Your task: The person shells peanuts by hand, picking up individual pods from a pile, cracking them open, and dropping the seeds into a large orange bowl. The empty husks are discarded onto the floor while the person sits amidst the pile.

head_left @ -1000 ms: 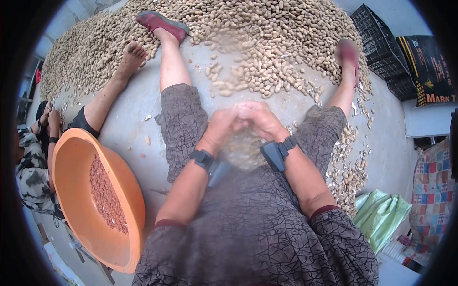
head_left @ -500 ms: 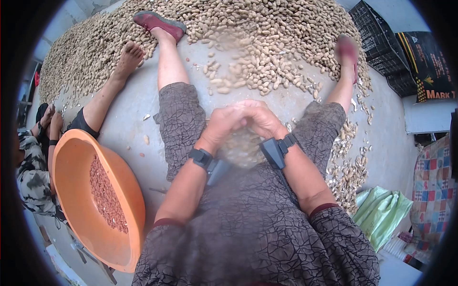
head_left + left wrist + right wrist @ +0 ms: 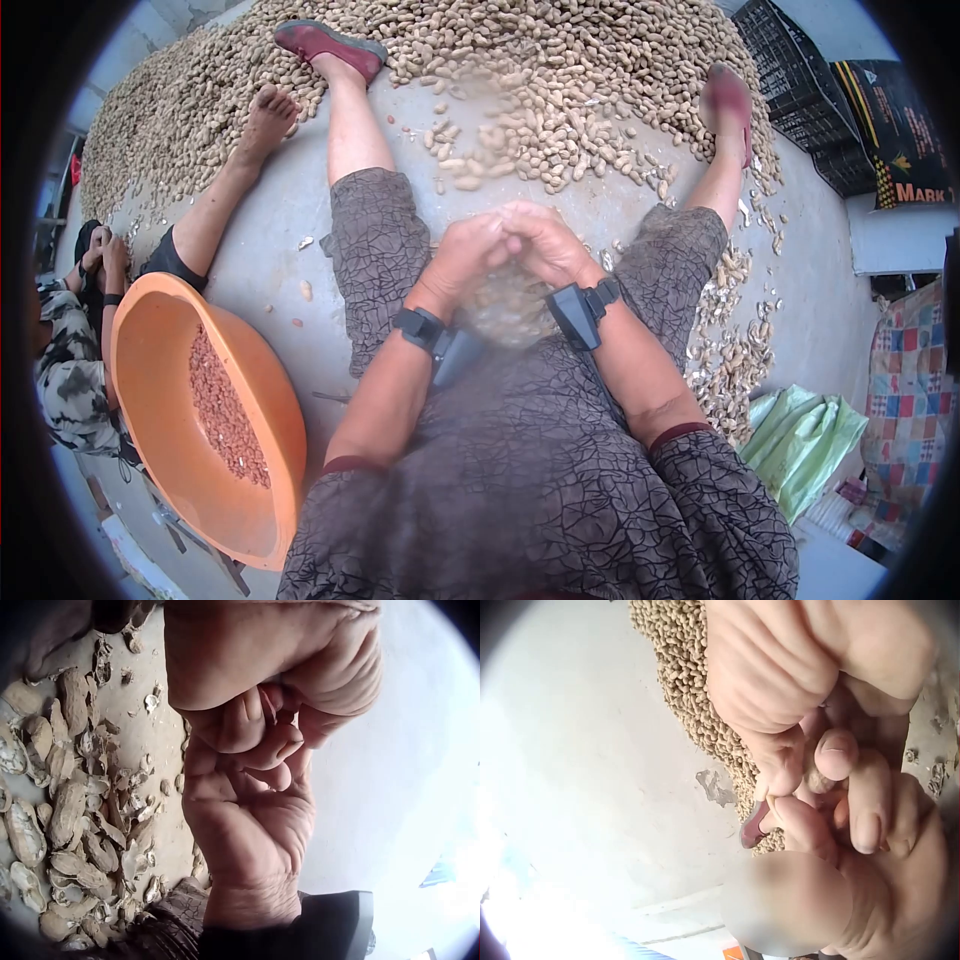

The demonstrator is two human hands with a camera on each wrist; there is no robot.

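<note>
Both hands meet above the lap, fingers curled inward: the left hand (image 3: 468, 258) and the right hand (image 3: 548, 248) touch at the fingertips. Close up in the right wrist view, a tan peanut pod (image 3: 820, 781) is held among the fingers of the right hand (image 3: 780, 667) and the left hand (image 3: 885, 877). A reddish kernel (image 3: 841, 813) shows against the left hand's fingers. In the left wrist view the left hand (image 3: 270, 667) is above and the right hand (image 3: 251, 825) below; their fingers hide most of what they grip.
A large peanut heap (image 3: 560, 60) lies ahead. An orange tub (image 3: 150, 400) with reddish kernels (image 3: 225, 410) stands at the left, beside another seated person (image 3: 75, 360). Shells (image 3: 735, 360) lie at the right, near a green sack (image 3: 805, 440). A black crate (image 3: 800, 90) stands at the back right.
The hands stay together with small finger movements, and their fingertips have shifted slightly. The head view has moved a little.
</note>
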